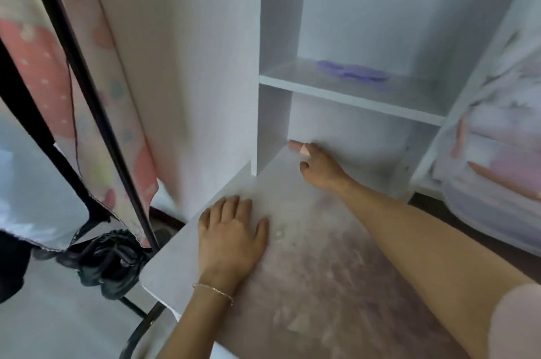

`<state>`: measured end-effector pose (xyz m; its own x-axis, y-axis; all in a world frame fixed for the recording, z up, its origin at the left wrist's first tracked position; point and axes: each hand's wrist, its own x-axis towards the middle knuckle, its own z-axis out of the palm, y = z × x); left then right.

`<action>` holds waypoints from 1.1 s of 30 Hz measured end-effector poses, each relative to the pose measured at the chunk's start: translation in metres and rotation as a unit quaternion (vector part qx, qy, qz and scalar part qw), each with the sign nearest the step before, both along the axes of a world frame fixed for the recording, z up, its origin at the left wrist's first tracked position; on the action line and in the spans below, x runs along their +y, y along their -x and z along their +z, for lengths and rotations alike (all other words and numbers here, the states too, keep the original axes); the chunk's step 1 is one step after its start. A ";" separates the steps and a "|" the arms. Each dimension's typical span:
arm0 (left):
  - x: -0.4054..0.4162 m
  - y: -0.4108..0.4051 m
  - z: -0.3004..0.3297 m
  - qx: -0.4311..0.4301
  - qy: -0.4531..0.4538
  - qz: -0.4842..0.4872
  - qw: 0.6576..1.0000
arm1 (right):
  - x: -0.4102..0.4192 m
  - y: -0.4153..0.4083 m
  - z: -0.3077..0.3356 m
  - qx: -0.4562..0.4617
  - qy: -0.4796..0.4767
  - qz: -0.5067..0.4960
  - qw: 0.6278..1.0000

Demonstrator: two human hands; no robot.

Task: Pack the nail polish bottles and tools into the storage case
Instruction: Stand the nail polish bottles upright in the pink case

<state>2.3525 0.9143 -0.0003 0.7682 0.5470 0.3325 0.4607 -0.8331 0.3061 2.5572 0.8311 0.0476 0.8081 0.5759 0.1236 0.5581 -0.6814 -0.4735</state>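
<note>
Left hand [231, 230] lies flat on the white table [181, 259], palm down, fingers [234, 203] straight and slightly spread, holding nothing. A thin bracelet [213, 290] circles its wrist. Right hand [320, 168] reaches toward 12 o'clock into the lower shelf compartment [348, 130]; forefinger extended with a pale plaster [304, 150] round it, other fingers loosely curled, nothing held. Storage case and nail polish bottles cannot be identified in view. A blurred purple object [351, 70] lies on the upper shelf [351, 95], at 1 o'clock from the right hand.
</note>
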 end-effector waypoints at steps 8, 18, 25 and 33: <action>0.002 0.000 -0.008 0.002 0.017 0.009 1.000 | 0.023 -0.012 -0.018 -0.095 0.160 -0.054 0.981; 0.008 -0.007 -0.006 0.011 0.022 0.014 1.000 | 0.009 0.026 0.010 0.052 -0.051 0.011 0.997; 0.009 0.000 0.002 0.065 0.064 0.009 0.996 | -0.028 0.101 0.067 0.298 -0.238 0.101 0.919; -0.054 0.017 0.078 -0.144 0.083 -0.023 0.986 | -0.130 0.158 0.141 0.426 -0.382 0.113 0.813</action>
<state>2.3354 0.8605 0.0779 0.6805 0.5795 0.4485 0.2984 -0.7782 0.5526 2.3990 0.7011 0.1883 0.6725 0.7393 -0.0341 -0.1230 0.0662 -0.9902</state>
